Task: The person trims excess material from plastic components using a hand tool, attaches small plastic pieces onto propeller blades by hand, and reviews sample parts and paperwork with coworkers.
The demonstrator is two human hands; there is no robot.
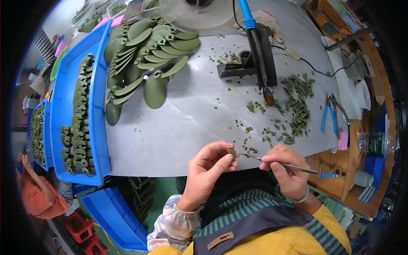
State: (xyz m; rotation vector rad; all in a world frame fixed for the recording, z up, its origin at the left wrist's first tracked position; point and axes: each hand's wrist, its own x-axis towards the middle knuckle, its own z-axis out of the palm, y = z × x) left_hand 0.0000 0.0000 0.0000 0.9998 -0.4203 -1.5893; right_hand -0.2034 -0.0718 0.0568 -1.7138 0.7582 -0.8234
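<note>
Nearest the viewer, the person's left hand [208,163] is curled closed, pinching a small olive-green plastic piece [231,153] between thumb and fingertips just off the near edge of the grey metal table [178,136]. The right hand [285,170] is closed in a pen-like grip around a thin metal pick [280,163], whose fine tip meets the green piece from the right; the tool's far end carries a small blue fitting.

Along the table's left edge stands a long blue tray [100,127] packed with rows of green moulded parts [76,131]. A second blue tray [46,140], further left, is likewise filled with green parts. At the table's far left corner lies a loose heap of green propeller-shaped blades [144,55], overlapping and partly overhanging the first tray. Small trays with green contents sit beyond the far edge; their contents cannot be made out in detail.

At the far middle of the table a blue-handled heated tool [259,46] rests on a black stand [236,68], its tip pointing toward the near edge. Green trimmings [297,106] are scattered toward the table's right edge, thickest beside the tool's tip. Blue-handled pliers [329,112] lie near the right edge, and a clear plastic bottle [376,142] lies on the wooden bench to the right. An empty blue bin [114,216] sits on the floor below the near left corner, beside another person in an orange top [40,195].
</note>
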